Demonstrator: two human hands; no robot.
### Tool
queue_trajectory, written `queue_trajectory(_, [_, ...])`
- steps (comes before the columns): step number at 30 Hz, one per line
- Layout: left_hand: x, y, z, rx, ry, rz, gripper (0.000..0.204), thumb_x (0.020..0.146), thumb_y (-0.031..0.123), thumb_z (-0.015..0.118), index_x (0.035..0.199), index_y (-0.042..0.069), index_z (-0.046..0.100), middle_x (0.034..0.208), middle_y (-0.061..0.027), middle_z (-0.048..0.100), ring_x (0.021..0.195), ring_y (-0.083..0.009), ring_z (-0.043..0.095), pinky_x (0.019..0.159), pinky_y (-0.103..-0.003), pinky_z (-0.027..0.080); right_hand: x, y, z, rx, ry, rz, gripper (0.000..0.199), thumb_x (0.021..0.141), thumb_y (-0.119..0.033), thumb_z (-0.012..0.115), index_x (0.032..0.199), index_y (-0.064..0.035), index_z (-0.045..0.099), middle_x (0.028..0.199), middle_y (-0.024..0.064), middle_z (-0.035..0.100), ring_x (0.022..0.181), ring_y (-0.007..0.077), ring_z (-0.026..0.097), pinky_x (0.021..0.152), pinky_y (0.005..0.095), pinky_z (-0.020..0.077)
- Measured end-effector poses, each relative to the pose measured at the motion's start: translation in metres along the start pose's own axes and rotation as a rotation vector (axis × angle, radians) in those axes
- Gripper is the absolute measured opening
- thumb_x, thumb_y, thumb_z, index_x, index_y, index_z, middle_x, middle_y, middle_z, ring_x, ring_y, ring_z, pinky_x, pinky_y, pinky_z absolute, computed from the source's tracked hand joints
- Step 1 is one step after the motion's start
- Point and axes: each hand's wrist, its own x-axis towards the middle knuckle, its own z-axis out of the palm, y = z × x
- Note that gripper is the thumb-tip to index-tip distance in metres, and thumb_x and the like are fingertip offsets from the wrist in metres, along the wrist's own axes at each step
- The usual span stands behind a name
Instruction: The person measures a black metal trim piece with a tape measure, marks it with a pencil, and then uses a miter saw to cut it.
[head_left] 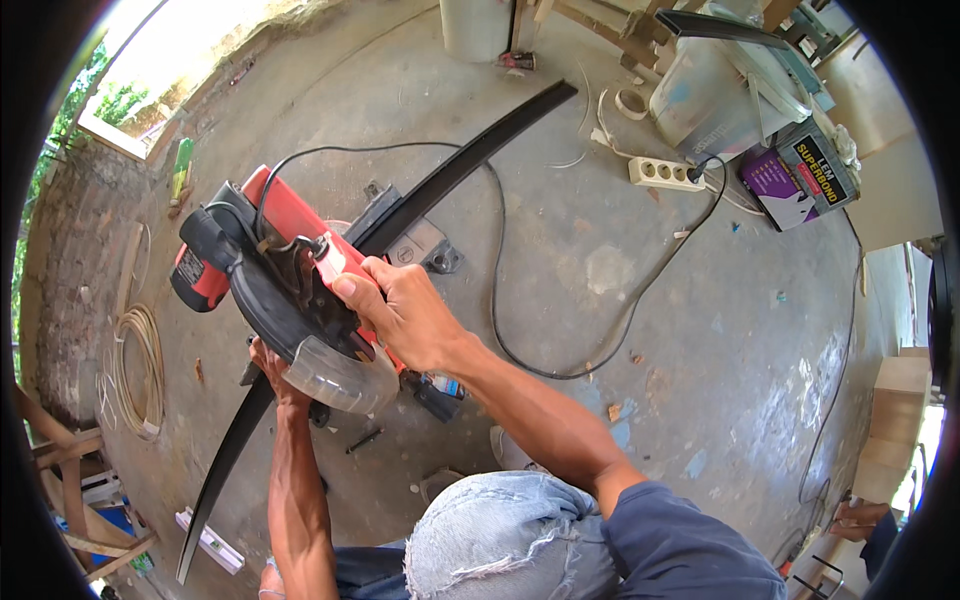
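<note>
A red and black miter saw (270, 290) stands on the floor before me, its clear blade guard (342, 375) at the near end. My right hand (405, 312) is closed around the saw's red handle, thumb on top. Through the saw runs a long black profile (480, 135), slanting from far right to near left, where its other end rests by a pale strip. Low beside the guard, my left hand (284, 378) grips the profile against the saw base; its fingertips are partly covered by the guard. The blade's contact with the profile is hidden.
A black cord loops across the floor to a white power strip (665, 174). Behind it stand a plastic bucket (705, 95) and a purple-black box (800, 178). A coil of pale cable (140, 365) lies left. Another person's limb (857, 520) shows at lower right.
</note>
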Motion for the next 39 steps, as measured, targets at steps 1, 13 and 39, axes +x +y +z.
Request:
queue_trajectory(1, [0.011,0.014,-0.004,-0.015,0.012,0.002,0.046,0.076,0.034,0.077,0.114,0.008,0.071,0.131,-0.0137,0.061,0.127,-0.0383,0.049,0.111,-0.057,0.028,-0.001,0.003,-0.003,-0.008,0.016,0.000,0.074,0.104,-0.058,0.050,0.113,0.0142,0.063,0.065,0.0263,0.062,0.064,0.0428,0.067,0.067,0.0477,0.0522])
queue_trajectory(13, [0.025,0.039,-0.014,-0.137,-0.075,-0.092,0.037,0.078,0.032,0.076,0.107,0.009,0.073,0.126,-0.0134,0.063,0.124,-0.0374,0.051,0.113,-0.058,0.028,0.029,-0.026,-0.001,-0.055,0.021,0.060,0.081,0.104,-0.063,0.045,0.091,0.0144,0.064,0.068,0.0317,0.061,0.070,0.0478,0.066,0.067,0.0518,0.0504])
queue_trajectory(39, [0.053,0.066,-0.061,-0.219,-0.140,-0.273,0.033,0.079,0.020,0.083,0.109,0.008,0.077,0.138,-0.0179,0.054,0.135,-0.0438,0.041,0.114,-0.059,0.028,0.240,-0.126,0.035,-0.107,-0.258,0.032,0.041,0.092,-0.022,0.046,0.115,0.0025,0.071,0.117,0.0223,0.072,0.102,0.0297,0.072,0.088,0.0426,0.0540])
